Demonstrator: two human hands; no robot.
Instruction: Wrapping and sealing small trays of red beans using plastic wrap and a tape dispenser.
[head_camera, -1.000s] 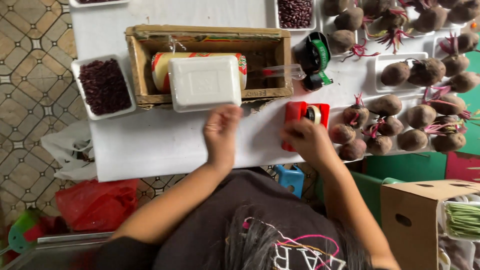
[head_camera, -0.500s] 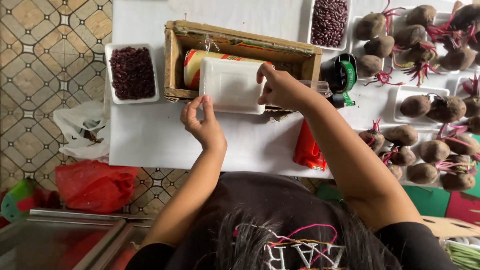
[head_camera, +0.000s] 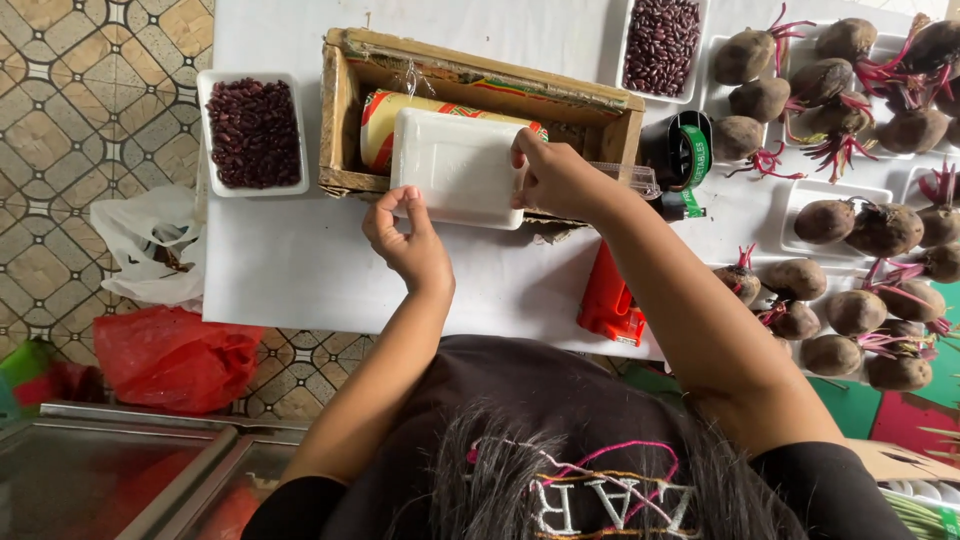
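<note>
A white foam tray (head_camera: 455, 165) lies upside down across the front of a wooden crate (head_camera: 340, 110), over a yellow and red roll of wrap (head_camera: 380, 120). My right hand (head_camera: 560, 180) grips the tray's right edge. The thumb and forefinger of my left hand (head_camera: 410, 240) are pinched together at the tray's near left corner; I cannot make out whether thin clear film is between them. A red handheld tool (head_camera: 610, 300) lies on the white table (head_camera: 300, 270) under my right forearm.
Two white trays of dark red beans (head_camera: 253, 132) (head_camera: 662, 40) flank the crate. A green and black tape dispenser (head_camera: 690, 150) sits right of it. Beetroots (head_camera: 850, 310), some in trays, cover the right side. White (head_camera: 150, 250) and red (head_camera: 170, 355) bags lie on the tiled floor.
My right hand left the red tool and moved up to grip the tray's right edge. My left hand rose from the table to the tray's near corner, fingers pinched.
</note>
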